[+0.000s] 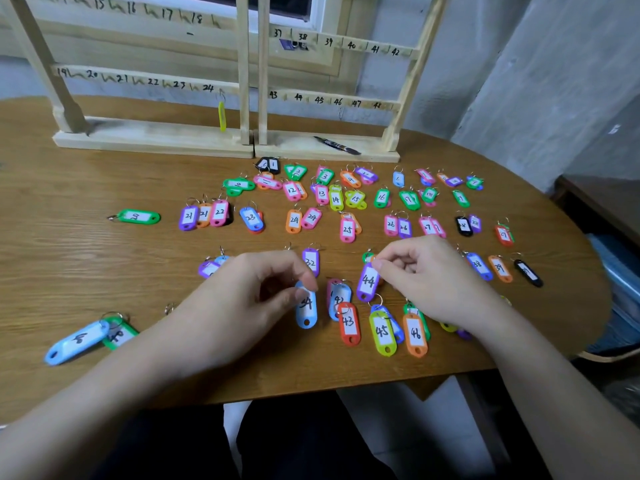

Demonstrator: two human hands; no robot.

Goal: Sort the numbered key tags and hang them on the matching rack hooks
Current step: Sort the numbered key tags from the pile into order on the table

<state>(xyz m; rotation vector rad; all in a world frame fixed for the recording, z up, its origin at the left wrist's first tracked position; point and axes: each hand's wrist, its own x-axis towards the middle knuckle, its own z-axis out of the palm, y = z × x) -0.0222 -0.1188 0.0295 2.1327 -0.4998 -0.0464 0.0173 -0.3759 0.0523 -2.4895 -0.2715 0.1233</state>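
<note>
Pinching tag 34 point(307, 308) left hand point(249, 292), tag 44 point(367, 283) right hand point(426, 271).

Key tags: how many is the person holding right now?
2. The left hand pinches a light blue tag marked 34; the right hand pinches a purple tag marked 44. The palms could hide more.
</note>
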